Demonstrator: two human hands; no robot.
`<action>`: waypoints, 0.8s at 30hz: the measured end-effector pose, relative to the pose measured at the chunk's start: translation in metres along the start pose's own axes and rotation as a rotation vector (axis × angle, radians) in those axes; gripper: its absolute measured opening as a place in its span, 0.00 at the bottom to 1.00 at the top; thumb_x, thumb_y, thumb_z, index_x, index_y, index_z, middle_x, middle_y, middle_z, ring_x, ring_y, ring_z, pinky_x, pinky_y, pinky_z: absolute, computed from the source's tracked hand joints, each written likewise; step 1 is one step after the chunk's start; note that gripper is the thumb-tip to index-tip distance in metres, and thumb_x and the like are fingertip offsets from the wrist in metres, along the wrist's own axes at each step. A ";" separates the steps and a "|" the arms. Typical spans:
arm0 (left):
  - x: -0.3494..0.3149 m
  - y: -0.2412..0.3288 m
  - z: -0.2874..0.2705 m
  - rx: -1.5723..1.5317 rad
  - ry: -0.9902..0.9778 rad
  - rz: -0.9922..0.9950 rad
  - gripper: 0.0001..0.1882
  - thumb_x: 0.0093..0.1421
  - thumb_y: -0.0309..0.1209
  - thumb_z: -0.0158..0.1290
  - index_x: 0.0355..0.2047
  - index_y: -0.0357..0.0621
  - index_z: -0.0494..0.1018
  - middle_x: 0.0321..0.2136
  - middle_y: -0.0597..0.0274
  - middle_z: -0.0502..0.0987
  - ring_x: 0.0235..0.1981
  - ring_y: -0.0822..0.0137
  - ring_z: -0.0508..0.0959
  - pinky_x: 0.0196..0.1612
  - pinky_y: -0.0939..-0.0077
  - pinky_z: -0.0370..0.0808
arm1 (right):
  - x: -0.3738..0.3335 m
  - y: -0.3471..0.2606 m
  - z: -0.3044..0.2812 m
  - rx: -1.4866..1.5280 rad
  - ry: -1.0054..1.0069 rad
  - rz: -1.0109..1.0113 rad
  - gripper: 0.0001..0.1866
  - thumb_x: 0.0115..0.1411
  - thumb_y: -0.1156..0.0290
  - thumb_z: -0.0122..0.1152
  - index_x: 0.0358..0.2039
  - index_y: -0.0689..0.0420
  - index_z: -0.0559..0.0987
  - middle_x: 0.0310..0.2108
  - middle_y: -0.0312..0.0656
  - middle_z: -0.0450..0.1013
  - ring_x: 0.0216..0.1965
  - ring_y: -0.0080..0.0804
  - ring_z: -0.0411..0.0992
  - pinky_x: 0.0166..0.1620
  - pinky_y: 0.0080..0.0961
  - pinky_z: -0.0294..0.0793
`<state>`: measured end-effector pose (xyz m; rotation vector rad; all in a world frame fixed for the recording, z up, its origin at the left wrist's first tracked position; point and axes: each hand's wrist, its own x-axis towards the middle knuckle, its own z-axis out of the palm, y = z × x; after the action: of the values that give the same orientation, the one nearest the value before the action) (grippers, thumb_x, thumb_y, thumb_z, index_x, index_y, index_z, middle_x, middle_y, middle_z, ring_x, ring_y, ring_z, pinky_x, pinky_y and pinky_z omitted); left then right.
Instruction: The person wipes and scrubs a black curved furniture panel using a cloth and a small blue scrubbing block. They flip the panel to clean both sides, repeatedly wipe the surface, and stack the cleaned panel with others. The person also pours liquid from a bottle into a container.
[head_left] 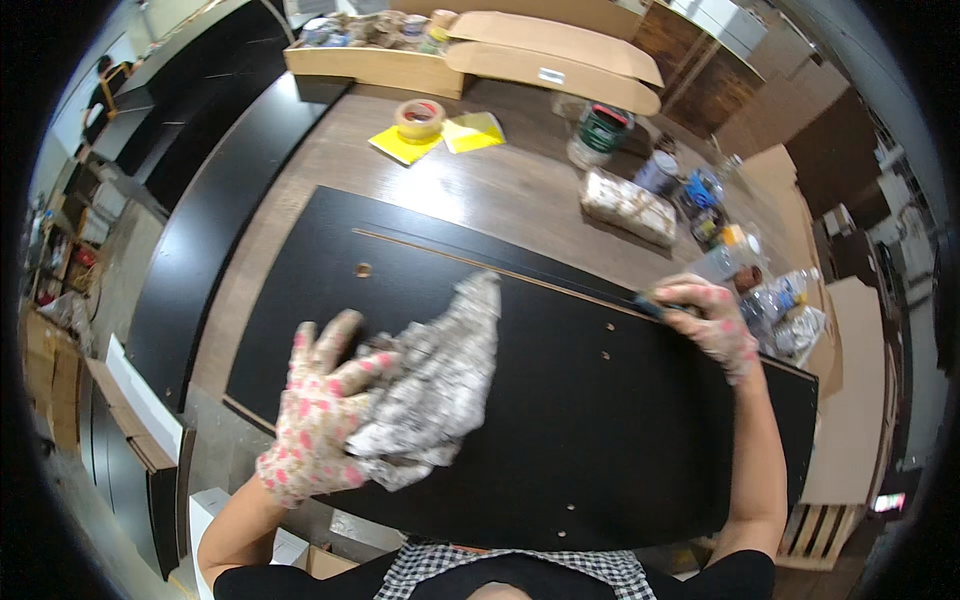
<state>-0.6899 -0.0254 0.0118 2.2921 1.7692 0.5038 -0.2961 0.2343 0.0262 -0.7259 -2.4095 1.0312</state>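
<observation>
The left glove [315,425] is cream with pink spots, the right glove [708,318] likewise; the rag [440,385] is mottled grey-white, the panel [590,430] black, the apron [610,570] black-and-white checked, the tape roll [418,131] tan

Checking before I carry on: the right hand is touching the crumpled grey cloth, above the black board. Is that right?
Not quite: it is the left hand, not the right hand, that is touching the crumpled grey cloth, above the black board. The head view shows it.
</observation>
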 end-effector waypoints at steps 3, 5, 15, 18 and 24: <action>0.007 0.004 0.003 0.044 0.081 -0.137 0.28 0.48 0.56 0.63 0.45 0.54 0.82 0.54 0.55 0.76 0.66 0.42 0.62 0.70 0.46 0.49 | -0.074 0.020 -0.040 0.068 0.246 0.488 0.14 0.60 0.73 0.64 0.47 0.60 0.80 0.44 0.38 0.77 0.46 0.26 0.73 0.50 0.26 0.73; 0.012 0.004 0.004 -0.065 0.128 -0.188 0.27 0.50 0.54 0.63 0.45 0.52 0.82 0.54 0.54 0.76 0.65 0.46 0.65 0.70 0.52 0.53 | -0.094 0.034 -0.043 0.066 0.376 0.349 0.17 0.63 0.69 0.62 0.51 0.61 0.79 0.46 0.39 0.77 0.47 0.26 0.73 0.52 0.25 0.72; 0.017 0.029 0.015 0.020 0.064 -0.038 0.28 0.47 0.48 0.63 0.46 0.49 0.80 0.53 0.48 0.75 0.61 0.38 0.67 0.63 0.47 0.62 | -0.127 0.022 -0.037 0.155 0.395 0.441 0.19 0.61 0.67 0.65 0.51 0.61 0.78 0.49 0.42 0.77 0.49 0.31 0.74 0.54 0.29 0.72; 0.019 0.037 0.021 -0.015 0.133 -0.040 0.28 0.47 0.48 0.63 0.46 0.49 0.80 0.53 0.48 0.75 0.61 0.38 0.66 0.62 0.45 0.62 | -0.108 0.011 -0.015 -0.332 0.291 0.187 0.15 0.58 0.67 0.66 0.46 0.56 0.81 0.45 0.46 0.77 0.47 0.42 0.76 0.52 0.35 0.74; 0.019 0.039 0.023 -0.013 0.152 -0.059 0.28 0.47 0.49 0.63 0.46 0.48 0.80 0.53 0.49 0.74 0.62 0.39 0.66 0.63 0.45 0.60 | -0.005 -0.009 0.055 -0.415 0.245 -0.152 0.13 0.56 0.66 0.66 0.43 0.52 0.81 0.40 0.46 0.76 0.44 0.47 0.74 0.49 0.40 0.75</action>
<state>-0.6418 -0.0160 0.0076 2.2396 1.8895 0.6930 -0.3258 0.1971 -0.0033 -0.7384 -2.4348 0.3580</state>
